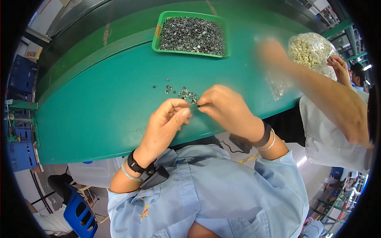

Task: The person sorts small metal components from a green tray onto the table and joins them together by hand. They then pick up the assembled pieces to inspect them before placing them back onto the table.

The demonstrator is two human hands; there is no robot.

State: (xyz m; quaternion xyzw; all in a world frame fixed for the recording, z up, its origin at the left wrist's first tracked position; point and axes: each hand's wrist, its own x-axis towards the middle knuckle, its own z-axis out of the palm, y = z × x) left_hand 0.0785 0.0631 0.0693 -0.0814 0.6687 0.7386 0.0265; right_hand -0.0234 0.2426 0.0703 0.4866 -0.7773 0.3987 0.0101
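A loose pile of small square metal parts [188, 94] lies on the green tabletop just beyond my fingertips, with a few strays to its left. My right hand [230, 109] pinches a small dark piece [199, 106] between thumb and forefinger at the pile's near edge. Close beside it, my left hand [164, 123] has its fingers curled in and the thumb pressed against them; what they hold, if anything, is hidden. Past the pile stands a green tray [155, 46] filled with many of the same shiny metal parts.
At my right, a co-worker's blurred arm [325, 95] reaches over the table [99, 115]. Beyond it sits a clear plastic bag [313, 51] of cream-coloured parts. Some clear plastic [279, 89] lies under that arm. A blue chair [79, 210] stands at the lower left.
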